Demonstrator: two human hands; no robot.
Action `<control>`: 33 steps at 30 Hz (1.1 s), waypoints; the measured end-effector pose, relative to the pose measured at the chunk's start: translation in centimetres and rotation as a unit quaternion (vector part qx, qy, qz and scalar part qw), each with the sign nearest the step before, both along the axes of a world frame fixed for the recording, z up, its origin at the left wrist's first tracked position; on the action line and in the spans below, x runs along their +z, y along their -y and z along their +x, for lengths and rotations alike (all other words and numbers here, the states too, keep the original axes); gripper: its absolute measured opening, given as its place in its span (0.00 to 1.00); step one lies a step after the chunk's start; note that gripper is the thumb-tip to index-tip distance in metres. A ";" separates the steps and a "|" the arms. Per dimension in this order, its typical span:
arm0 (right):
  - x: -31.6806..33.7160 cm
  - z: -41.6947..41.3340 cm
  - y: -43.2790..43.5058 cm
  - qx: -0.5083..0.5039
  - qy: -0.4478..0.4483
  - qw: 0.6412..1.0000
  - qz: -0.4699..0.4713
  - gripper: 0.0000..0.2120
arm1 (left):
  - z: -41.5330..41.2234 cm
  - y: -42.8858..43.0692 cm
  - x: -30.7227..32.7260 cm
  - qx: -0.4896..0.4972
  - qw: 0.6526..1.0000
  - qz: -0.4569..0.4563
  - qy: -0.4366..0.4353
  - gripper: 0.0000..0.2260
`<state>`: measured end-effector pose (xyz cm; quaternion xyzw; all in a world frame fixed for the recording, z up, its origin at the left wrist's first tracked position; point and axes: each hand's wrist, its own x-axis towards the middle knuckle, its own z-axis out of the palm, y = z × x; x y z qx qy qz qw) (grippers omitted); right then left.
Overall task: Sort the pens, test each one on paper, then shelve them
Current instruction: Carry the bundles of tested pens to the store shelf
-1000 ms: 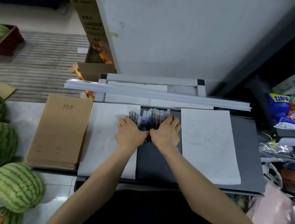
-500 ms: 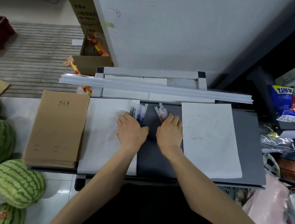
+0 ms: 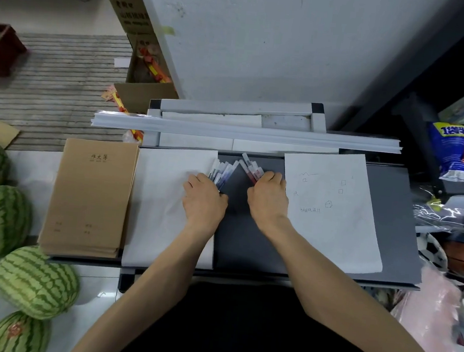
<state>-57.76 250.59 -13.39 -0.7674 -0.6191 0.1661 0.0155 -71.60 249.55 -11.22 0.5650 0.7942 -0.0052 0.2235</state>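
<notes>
cardboard box (image 3: 145, 95) behind the table (image 3: 247, 241) holds red-yellow packets (image 3: 153, 68). left hand (image 3: 205, 198) curls around blue pens (image 3: 221, 173) at the blank sheet's (image 3: 161, 197) edge, right hand (image 3: 268, 198) around red pens (image 3: 249, 170) beside the scribbled sheet (image 3: 333, 226); grey table shows between them.

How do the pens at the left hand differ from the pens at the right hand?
The left pen group shows blue and dark ink; the right pen group shows red. The left pen group looks larger and reaches over the edge of the blank sheet; the right pen group lies wholly on the grey board. Both have clear barrels; the left hand and right hand hold them.
</notes>
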 end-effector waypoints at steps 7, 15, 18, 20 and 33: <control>0.4 1.1 -0.5 0.052 0.009 0.999 -0.015 0.15 | 0.9 0.4 -0.2 -0.012 1.000 -0.001 -0.025 0.18; 2.1 1.9 1.1 0.017 -0.122 0.990 0.074 0.08 | 0.1 1.4 -0.5 -0.013 0.998 0.062 0.000 0.14; 3.2 2.4 1.4 -0.008 -0.222 0.974 0.033 0.05 | -0.2 1.9 -0.1 0.025 0.992 0.105 0.069 0.10; 3.8 3.0 1.5 -0.041 -0.307 0.951 0.015 0.04 | -0.6 2.2 0.4 0.058 0.979 0.124 0.153 0.08; 2.9 2.0 1.2 -0.168 -0.504 0.844 0.071 0.22 | 0.8 3.6 -0.5 0.148 0.885 0.302 0.321 0.09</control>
